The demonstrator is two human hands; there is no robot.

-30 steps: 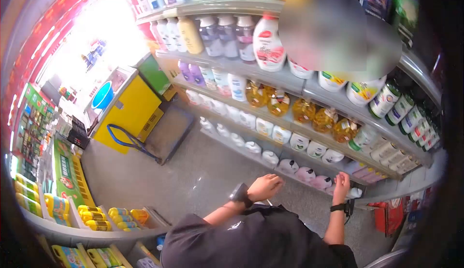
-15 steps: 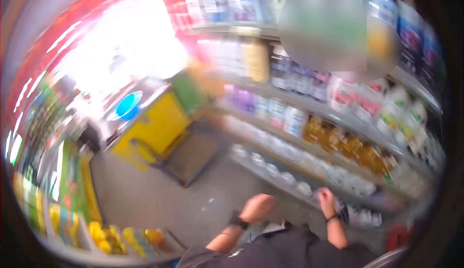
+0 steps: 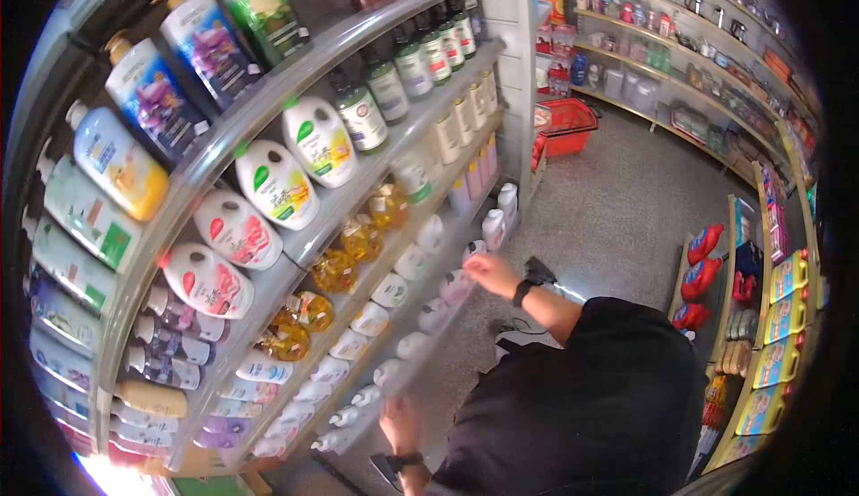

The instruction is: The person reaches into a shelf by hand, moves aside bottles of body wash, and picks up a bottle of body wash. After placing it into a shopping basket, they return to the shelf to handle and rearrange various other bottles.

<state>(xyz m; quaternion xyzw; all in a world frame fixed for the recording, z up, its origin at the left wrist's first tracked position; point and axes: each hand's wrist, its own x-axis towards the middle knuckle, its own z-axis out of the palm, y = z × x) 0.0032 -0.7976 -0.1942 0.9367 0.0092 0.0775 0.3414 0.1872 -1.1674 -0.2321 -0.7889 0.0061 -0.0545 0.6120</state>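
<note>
A tall shelf unit fills the left of the scene, its tiers packed with bottles, and grey floor runs down the aisle to more racks at the far right. A red shopping basket stands on the floor at the far end of the unit. On the middle tiers stand white jugs with green labels and, below them, golden oil bottles. The lowest shelf holds a row of small white and pink bottles. The right hand lies against a pink bottle in that row; whether its fingers grip it cannot be told. The left hand, blurred, is near the shelf's front edge, its fingers unreadable.
</note>
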